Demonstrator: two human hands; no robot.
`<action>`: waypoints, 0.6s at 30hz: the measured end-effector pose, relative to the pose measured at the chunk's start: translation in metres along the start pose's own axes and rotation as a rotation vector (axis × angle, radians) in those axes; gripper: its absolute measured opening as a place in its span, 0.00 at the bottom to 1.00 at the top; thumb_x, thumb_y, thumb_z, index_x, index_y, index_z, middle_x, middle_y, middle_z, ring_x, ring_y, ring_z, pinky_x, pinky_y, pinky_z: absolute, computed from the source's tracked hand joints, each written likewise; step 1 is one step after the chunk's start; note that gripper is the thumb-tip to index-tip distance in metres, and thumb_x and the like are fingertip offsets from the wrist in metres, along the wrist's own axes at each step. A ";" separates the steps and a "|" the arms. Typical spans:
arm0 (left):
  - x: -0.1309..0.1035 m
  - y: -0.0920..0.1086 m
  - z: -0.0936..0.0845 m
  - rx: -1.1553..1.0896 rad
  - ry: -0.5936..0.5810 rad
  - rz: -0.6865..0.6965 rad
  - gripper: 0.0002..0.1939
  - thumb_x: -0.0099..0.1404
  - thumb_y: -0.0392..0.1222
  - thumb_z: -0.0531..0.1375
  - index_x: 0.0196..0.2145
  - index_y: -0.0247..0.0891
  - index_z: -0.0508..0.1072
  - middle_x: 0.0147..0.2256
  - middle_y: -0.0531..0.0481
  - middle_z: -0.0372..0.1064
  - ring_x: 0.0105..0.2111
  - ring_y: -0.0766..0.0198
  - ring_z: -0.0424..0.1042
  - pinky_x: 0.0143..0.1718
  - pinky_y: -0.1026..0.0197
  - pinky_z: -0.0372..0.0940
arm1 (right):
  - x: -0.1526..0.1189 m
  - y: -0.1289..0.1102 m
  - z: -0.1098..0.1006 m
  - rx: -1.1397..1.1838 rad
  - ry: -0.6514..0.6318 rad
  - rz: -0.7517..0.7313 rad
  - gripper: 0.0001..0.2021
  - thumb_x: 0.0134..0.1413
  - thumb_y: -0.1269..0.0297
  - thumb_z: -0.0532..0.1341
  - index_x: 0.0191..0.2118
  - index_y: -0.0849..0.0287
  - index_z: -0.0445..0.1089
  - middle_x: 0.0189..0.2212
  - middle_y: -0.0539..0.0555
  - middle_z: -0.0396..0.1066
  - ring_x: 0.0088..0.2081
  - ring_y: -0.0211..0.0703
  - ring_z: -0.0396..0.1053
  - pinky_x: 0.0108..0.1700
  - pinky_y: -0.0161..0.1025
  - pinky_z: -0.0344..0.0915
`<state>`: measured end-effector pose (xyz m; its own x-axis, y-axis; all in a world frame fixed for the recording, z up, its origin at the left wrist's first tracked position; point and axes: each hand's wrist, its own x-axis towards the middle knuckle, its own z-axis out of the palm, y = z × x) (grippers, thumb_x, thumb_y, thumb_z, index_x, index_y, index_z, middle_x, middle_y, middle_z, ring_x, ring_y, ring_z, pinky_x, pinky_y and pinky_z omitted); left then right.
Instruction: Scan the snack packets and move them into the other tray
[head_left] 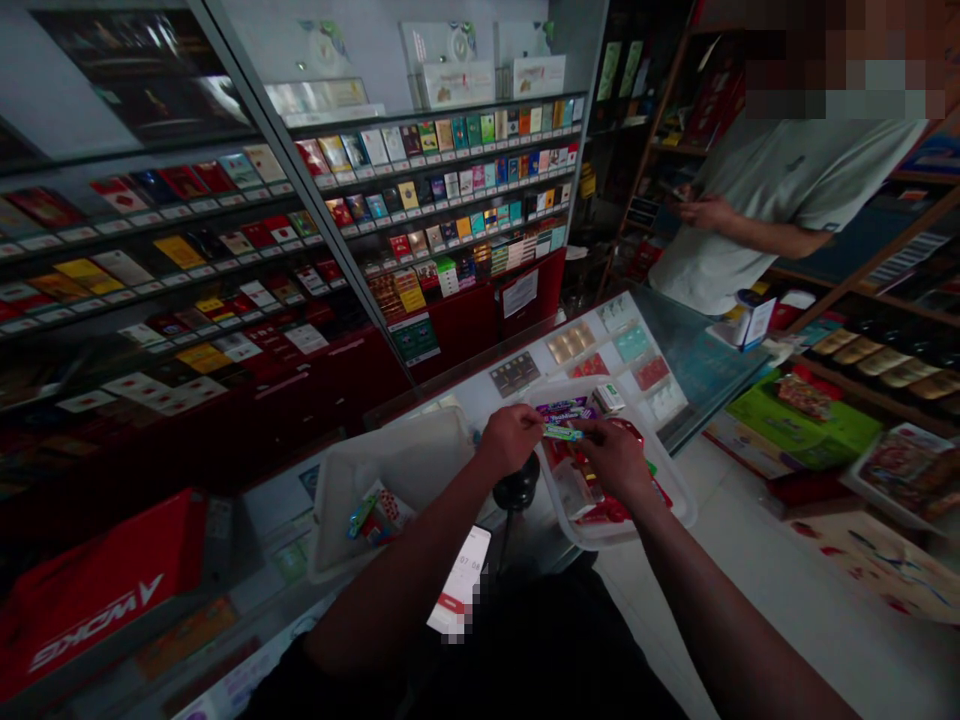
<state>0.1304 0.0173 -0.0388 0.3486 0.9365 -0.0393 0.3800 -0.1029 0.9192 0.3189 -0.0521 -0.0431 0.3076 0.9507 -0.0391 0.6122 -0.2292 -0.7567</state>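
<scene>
A small green-and-blue candy packet (562, 433) is stretched between my two hands, above the right white bin. My left hand (511, 440) pinches its left end, fingers closed. At its other end are the closed fingers of my right hand (616, 458). Just behind it shows a purple packet (564, 409), and a small white-and-green box (607, 399) lies at the bin's back. The right bin (679, 500) also holds red packets and a clear box. In the left white bin (326, 520) lie a few small colourful packets (379, 512).
A lit phone (461, 580) and a black round object (517, 487) are between the bins. The glass counter (480, 385) runs behind them. A red box (105, 590) sits at left. A person (780, 190) stands at the far right. Shelves of small packs line the wall.
</scene>
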 end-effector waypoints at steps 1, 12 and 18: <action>-0.004 0.008 0.004 0.013 -0.024 0.016 0.06 0.60 0.37 0.62 0.34 0.36 0.80 0.31 0.48 0.78 0.31 0.63 0.74 0.33 0.64 0.64 | -0.003 0.007 -0.005 0.009 0.005 -0.010 0.17 0.53 0.66 0.62 0.49 0.52 0.78 0.41 0.52 0.80 0.40 0.44 0.76 0.44 0.38 0.68; -0.045 0.027 0.081 0.169 -0.288 0.046 0.09 0.60 0.38 0.60 0.36 0.37 0.80 0.35 0.44 0.79 0.35 0.58 0.75 0.34 0.61 0.65 | -0.048 0.075 -0.032 -0.095 0.049 0.173 0.17 0.52 0.61 0.60 0.46 0.55 0.78 0.36 0.54 0.80 0.37 0.46 0.77 0.39 0.38 0.67; -0.061 0.018 0.101 0.152 -0.331 -0.082 0.15 0.59 0.42 0.61 0.43 0.36 0.79 0.44 0.39 0.78 0.42 0.53 0.75 0.42 0.57 0.68 | -0.055 0.084 -0.029 -0.237 0.070 0.149 0.19 0.54 0.62 0.57 0.50 0.57 0.76 0.41 0.56 0.80 0.41 0.48 0.77 0.44 0.39 0.68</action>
<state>0.2025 -0.0759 -0.0596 0.5602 0.7872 -0.2576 0.5321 -0.1037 0.8403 0.3744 -0.1300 -0.0853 0.4516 0.8880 -0.0867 0.7071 -0.4155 -0.5722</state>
